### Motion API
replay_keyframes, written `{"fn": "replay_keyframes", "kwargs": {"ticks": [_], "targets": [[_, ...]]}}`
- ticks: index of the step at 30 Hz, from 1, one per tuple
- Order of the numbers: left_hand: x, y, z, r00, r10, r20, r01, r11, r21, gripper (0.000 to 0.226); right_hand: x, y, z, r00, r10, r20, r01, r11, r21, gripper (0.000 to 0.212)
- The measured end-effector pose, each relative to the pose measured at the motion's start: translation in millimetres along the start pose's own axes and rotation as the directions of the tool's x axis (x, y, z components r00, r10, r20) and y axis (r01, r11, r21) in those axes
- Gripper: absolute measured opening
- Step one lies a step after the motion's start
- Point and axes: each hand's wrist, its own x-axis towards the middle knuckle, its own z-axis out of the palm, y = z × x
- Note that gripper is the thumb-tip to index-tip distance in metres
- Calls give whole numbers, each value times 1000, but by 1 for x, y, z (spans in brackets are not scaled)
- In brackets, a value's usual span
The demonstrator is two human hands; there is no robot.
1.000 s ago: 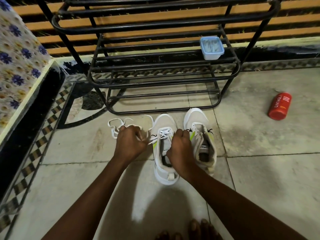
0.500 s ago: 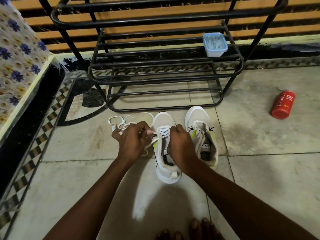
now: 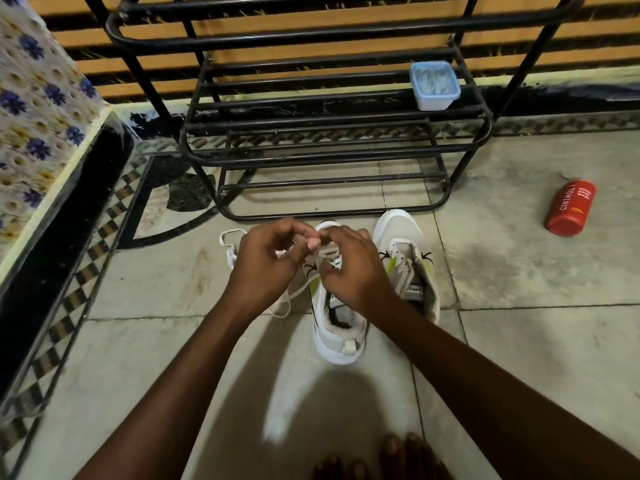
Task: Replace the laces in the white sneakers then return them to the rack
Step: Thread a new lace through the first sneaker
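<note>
Both hands have moved up from the collar of the near white mesh sneaker (image 3: 337, 327) to its forefoot eyelets — the left hand (image 3: 266, 268) and right hand (image 3: 353, 271) now meet there, fingers closed on the flat white lace (image 3: 294, 292); I judge lacing is under way, not finished; the second white sneaker (image 3: 407, 258) appears unlaced. Both sneakers lie on the tiled floor, long axes toe-first toward the black metal rack (image 3: 322, 126) — heels nearest the person.
</note>
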Motion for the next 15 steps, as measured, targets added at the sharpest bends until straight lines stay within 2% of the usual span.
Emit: {"fn": "replay_keyframes", "kwargs": {"ticks": [2, 3, 6, 9, 12, 15], "targets": [[2, 9, -4, 999, 35, -37, -35, 999, -15, 6, 13, -8, -6, 1000, 20, 0, -19, 988, 151, 10], [3, 11, -8, 997, 45, -59, -45, 999, -13, 6, 17, -10, -9, 998, 47, -29, -40, 976, 216, 6], [2, 8, -22, 992, 31, -125, -33, 999, -17, 8, 25, -9, -17, 984, 151, -99, -97, 905, 415, 5], [-5, -13, -35, 988, -53, -146, 47, 998, -44, 12, 31, -2, -26, 946, 292, -141, -182, 838, 514, 4], [-19, -47, -49, 968, -180, -173, 169, 983, -78, 13, 33, 7, -30, 916, 391, -88, -265, 755, 600, 15], [-36, -81, -60, 930, -295, -220, 304, 952, 10, 13, 31, 12, -32, 895, 447, 0, -315, 630, 710, 23]]}}
